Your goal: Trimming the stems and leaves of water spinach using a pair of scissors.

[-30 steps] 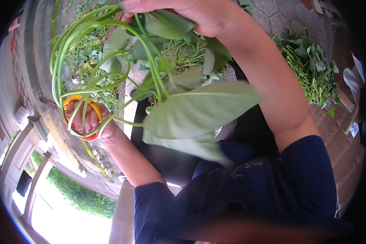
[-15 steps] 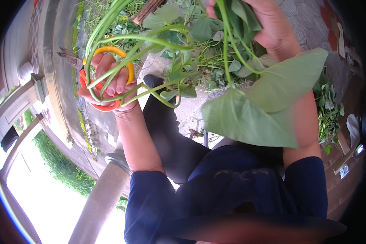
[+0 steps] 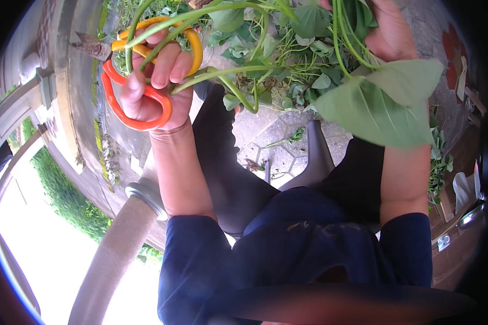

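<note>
While both hands hang above the paving (image 3: 268,130), the work on the greens looks only partway along. The left hand (image 3: 164,73) has its fingers hooked through the red and yellow handles of the scissors (image 3: 143,125), and long green stems (image 3: 222,71) run across those same fingers; whether they are pinched there or merely looped over, I cannot tell. The blades (image 3: 95,49) point away to the left, with nothing visible between them. At the upper right, the right hand (image 3: 391,35) has its grip closed around a leafy bunch (image 3: 358,19), though part of that hand is out of view at the top. Broad pale-green leaves (image 3: 363,111) droop from it in front of the right forearm (image 3: 404,173), joined to their stalks. Whether this bunch is one with the stems at the left hand is not clear.

As for what seems done, a heap of greens (image 3: 436,173) lies off to the right, partly hidden behind the right forearm, and a small sprig (image 3: 295,135) sits on the paving. Much appears left: a wide tangle of vines (image 3: 322,81), leaves still attached, spreads over the ground beyond the hands.
</note>
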The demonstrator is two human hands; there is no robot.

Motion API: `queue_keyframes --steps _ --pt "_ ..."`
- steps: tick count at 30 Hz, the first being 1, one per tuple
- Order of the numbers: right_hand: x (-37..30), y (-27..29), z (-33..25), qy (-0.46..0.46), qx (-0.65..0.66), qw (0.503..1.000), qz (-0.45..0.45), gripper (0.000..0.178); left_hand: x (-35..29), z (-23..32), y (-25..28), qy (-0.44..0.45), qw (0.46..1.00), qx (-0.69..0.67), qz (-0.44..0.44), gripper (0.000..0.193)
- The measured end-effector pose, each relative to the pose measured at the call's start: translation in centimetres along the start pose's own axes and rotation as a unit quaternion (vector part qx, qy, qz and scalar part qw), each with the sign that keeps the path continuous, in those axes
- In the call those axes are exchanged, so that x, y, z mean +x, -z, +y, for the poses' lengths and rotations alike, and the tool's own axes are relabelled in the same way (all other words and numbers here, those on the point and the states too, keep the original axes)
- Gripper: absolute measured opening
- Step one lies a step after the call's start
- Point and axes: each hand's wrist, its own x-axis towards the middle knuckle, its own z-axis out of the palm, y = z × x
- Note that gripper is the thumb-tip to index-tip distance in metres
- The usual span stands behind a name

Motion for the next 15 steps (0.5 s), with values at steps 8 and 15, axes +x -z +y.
queue_keyframes --steps 8,15 --pt "1.5 0.8 1.5 0.389 -0.336 0.846 0.143 0.020 0.8 0.1 -1.2 0.094 0.994 -0.006 0.058 0.046" --pt "-0.1 -4.1 6.6 0.406 -0.306 0.838 -0.196 0.033 1.0 -3.5 -1.2 0.189 0.970 0.057 0.144 0.047"
